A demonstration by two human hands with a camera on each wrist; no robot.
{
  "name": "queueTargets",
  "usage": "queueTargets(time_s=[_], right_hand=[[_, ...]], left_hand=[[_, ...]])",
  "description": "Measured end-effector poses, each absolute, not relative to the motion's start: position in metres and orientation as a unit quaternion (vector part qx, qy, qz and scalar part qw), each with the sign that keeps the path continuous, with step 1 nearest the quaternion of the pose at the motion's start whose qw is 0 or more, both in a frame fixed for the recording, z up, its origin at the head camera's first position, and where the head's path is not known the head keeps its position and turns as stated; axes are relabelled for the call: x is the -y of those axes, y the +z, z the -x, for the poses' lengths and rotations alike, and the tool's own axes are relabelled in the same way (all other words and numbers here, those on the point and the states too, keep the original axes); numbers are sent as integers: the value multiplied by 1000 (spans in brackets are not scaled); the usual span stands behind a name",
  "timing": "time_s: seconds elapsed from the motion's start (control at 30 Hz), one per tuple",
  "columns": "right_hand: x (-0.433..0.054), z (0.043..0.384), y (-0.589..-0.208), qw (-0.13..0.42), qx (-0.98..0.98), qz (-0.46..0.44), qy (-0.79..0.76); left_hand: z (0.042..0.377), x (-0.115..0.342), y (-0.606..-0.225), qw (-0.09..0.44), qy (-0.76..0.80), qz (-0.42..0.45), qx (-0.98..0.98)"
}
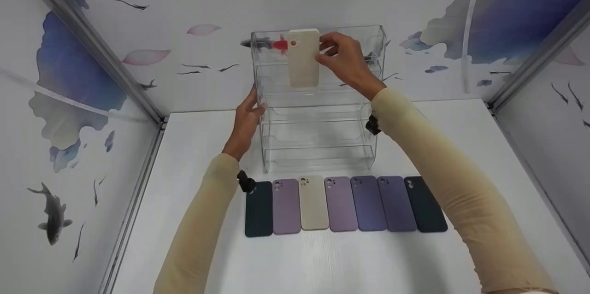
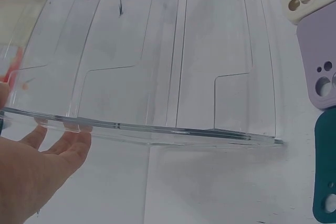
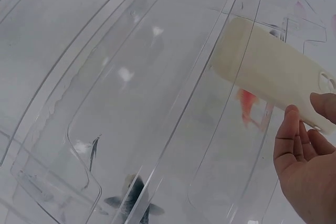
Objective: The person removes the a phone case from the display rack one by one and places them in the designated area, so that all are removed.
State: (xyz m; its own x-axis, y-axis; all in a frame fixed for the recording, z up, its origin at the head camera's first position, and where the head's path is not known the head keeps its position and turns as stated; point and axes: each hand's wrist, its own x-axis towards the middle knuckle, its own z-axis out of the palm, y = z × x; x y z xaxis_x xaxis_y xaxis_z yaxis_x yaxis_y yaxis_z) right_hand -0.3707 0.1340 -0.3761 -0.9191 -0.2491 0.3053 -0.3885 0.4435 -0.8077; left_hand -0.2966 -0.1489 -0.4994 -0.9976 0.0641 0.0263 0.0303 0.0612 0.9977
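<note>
My right hand [image 1: 343,59] pinches a cream phone case [image 1: 304,61] by its right edge, between thumb and fingers. The case stands upright at the top tier of a clear acrylic display rack [image 1: 318,151], its camera cutouts at the upper left. In the right wrist view the lower end of the cream phone case [image 3: 257,61] is overlapped by the rack's clear front lip. My left hand [image 1: 246,123] grips the rack's left side panel, with fingers behind it and the thumb in front, as the left hand [image 2: 47,166] shows up close.
On the white table [image 1: 313,266], in front of the rack, several phone cases lie in a row: dark green [image 1: 259,208], light purple [image 1: 286,206], cream [image 1: 314,202], blue-purple [image 1: 368,202] and others. A wall printed with fish and petals [image 1: 203,86] stands behind.
</note>
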Motion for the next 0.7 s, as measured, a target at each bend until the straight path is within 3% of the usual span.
queueTargets(time_s=[0.7], right_hand=[[-135,357,-369,146,824,-202,508]], left_hand=[[298,150,-502,13,691,-50,-721]])
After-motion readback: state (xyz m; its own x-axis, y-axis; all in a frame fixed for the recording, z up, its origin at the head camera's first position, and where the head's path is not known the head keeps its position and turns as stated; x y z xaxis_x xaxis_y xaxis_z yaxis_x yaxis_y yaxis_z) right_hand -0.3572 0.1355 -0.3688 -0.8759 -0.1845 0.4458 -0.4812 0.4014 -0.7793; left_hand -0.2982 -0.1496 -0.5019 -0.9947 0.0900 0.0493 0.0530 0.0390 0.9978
